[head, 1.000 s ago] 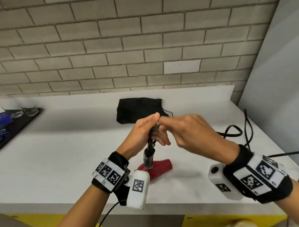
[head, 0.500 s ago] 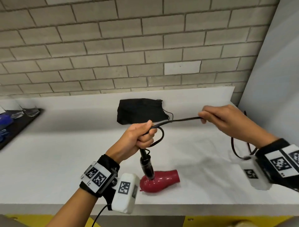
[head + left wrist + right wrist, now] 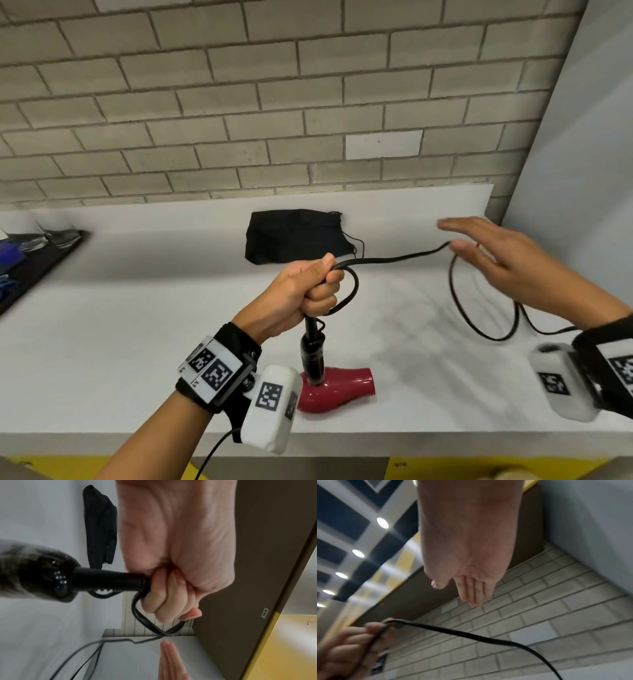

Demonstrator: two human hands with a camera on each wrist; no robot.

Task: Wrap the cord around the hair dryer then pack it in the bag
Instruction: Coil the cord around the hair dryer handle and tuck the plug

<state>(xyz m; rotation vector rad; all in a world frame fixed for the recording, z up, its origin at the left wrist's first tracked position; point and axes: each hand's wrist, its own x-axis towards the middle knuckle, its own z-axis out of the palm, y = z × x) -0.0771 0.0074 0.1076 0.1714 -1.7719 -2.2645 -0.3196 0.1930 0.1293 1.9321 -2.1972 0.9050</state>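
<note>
A red hair dryer (image 3: 337,389) lies near the counter's front edge, its black handle (image 3: 312,353) pointing up. My left hand (image 3: 317,284) grips the top of the handle together with a loop of the black cord (image 3: 394,259); the left wrist view shows the fist (image 3: 169,595) round handle (image 3: 106,579) and cord loop (image 3: 149,625). The cord runs right to my right hand (image 3: 479,246), which is spread flat with straight fingers (image 3: 472,592), the cord (image 3: 471,635) passing just below it. A black bag (image 3: 294,236) lies flat at the back wall.
The slack cord curls on the white counter (image 3: 120,325) at the right, near the grey side wall (image 3: 582,171). A dark tray (image 3: 37,260) with glassware and blue items sits at the far left. A brick wall backs the counter.
My right hand drew the cord out to the right from my left hand, then straightened its fingers and let go of the cord. The left hand keeps its grip on the handle.
</note>
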